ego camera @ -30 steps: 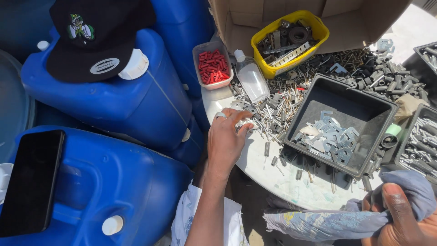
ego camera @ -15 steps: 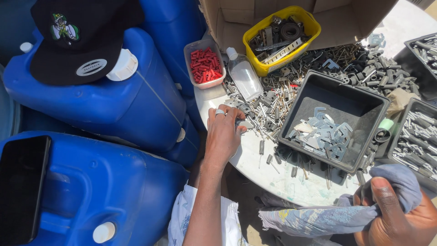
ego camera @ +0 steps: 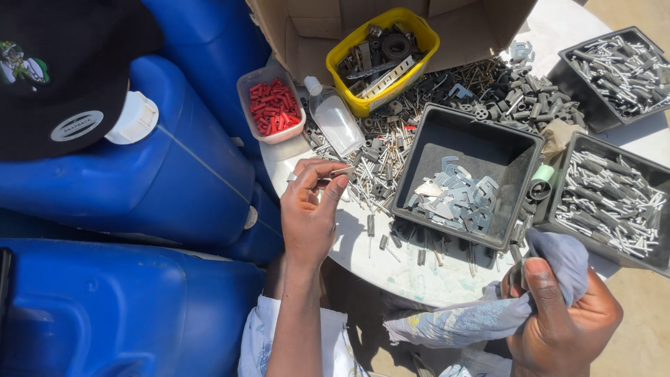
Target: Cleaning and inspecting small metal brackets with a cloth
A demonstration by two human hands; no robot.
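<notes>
Drums (ego camera: pixel 160 174) come first, big blue plastic ones, and we see them on the far side of our left hand from the black tray. One drum has a black cap (ego camera: pixel 63 66) lying on top of it. Next comes the round white tabletop (ego camera: pixel 419 276), and it is covered with little metal bits. We pick the black tray (ego camera: pixel 464 136) in the middle as our landmark. Flat grey metal pieces (ego camera: pixel 457 199) lie inside it. Behind the tray is a brown cardboard box (ego camera: pixel 314 28), and a yellow tub (ego camera: pixel 412 28) full of dark parts sits in it. Two more black trays of screws (ego camera: pixel 614 195) sit close beside our landmark tray, away from the drums. A clear tub of red plugs (ego camera: pixel 271 106) and a small clear bottle (ego camera: pixel 335 122) lie between the tray and the drums. Our right hand (ego camera: pixel 558 318) is just in front of the tray, closed tight on a grey cloth (ego camera: pixel 481 318). Our left hand (ego camera: pixel 310 209) is near the tray, on the drum side. Its fingertips (ego camera: pixel 340 183) pinch a small metal piece (ego camera: pixel 342 171) just above the loose screws.
</notes>
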